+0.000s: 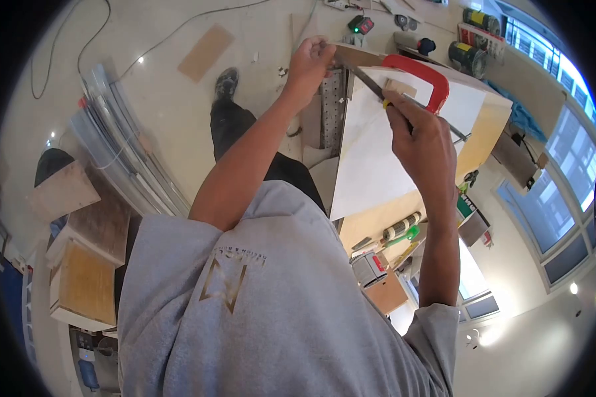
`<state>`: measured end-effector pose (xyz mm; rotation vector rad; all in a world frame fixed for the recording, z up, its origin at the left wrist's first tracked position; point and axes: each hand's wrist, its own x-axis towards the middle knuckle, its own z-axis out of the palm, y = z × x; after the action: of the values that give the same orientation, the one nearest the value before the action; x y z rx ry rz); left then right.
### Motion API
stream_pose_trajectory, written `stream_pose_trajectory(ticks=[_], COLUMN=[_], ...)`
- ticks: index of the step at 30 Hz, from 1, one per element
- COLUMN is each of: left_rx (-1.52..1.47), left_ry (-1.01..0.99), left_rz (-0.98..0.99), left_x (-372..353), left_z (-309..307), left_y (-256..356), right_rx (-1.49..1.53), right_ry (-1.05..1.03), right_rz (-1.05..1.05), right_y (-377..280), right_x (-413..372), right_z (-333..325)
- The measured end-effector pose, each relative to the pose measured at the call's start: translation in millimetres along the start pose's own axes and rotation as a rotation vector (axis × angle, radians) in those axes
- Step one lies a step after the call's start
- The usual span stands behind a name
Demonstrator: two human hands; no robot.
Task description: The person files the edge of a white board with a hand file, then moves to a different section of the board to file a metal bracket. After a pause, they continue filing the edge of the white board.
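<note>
**Clamp** (420,76): red C-frame, seated over the far edge of a white panel (377,152).

**Bar** (367,79): dark steel. Its long axis lies diagonally, from just right of the left hand, under the right hand, and on toward the panel's right edge.

**Block** (400,86): small, wooden, touching the panel beneath the frame.

**Right hand** (422,135): the nearer to the clamp, just below the frame, fingers curled tight round the bar.

**Left hand** (309,61): fisted at the panel's far left corner, clear of the frame; whatever it grips is hidden.

**Adjacent**: perforated bracket (332,109) left of the panel; tins (469,58) beyond.
</note>
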<state>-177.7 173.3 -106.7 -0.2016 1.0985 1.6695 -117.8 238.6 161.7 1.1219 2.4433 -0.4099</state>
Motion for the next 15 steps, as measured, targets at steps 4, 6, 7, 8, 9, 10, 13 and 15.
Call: stream_pose_trajectory(ticks=[4,6,7,8,9,10,13,15], left_rx=[0.094,0.145,0.130,0.112,0.073,0.034,-0.041,-0.008], left_ry=[0.011,0.027,0.029,0.034,0.042,0.049,0.054,0.052], left_rz=[-0.035,-0.065,-0.072,-0.083,-0.069,-0.062,-0.045,-0.099], left_x=[9,7,4,-2,-6,-10,-13,-16], left_z=[-12,-18,-17,-14,-8,-1,13,6], left_y=[-24,-18,-20,-18,-12,-7,-3,-16], right_rx=[-0.006,0.019,0.044,0.068,0.093,0.074,0.061,0.084], right_ry=[-0.018,-0.038,-0.037,-0.039,-0.042,-0.053,-0.074,-0.111], right_rz=[0.006,0.006,0.023,0.040,0.057,0.081,0.136,0.130], right_y=[14,12,12,12,10,3,-12,0], right_x=[-5,-3,-3,-3,-2,-2,3,8], right_z=[25,27,23,14,6,-4,-24,-9])
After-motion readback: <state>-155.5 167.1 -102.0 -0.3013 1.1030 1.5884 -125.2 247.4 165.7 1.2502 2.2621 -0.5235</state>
